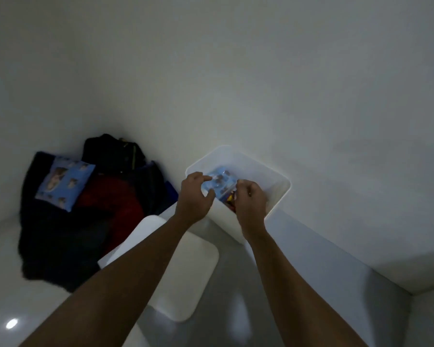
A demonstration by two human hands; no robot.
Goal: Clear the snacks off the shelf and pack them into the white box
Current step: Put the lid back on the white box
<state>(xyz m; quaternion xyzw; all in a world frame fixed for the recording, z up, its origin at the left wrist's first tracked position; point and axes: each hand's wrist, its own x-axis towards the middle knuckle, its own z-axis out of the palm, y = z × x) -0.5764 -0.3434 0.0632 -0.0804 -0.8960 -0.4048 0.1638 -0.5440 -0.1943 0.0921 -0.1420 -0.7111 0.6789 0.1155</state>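
A light-blue plastic snack packet (219, 182) hangs tilted in the mouth of the open white rectangular plastic box (273, 176), pinched at its side edges by the left hand (194, 196) and right hand (251, 199). Red and yellow wrappers (230, 199) lie beneath it.

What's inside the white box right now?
A blue snack packet, gripped by the left hand and right hand, with red-yellow items beneath. They cover the rest of the white box.

The left hand (194, 196) and right hand (249, 201) are bare, as are the left forearm (125, 271) and right forearm (293, 279).
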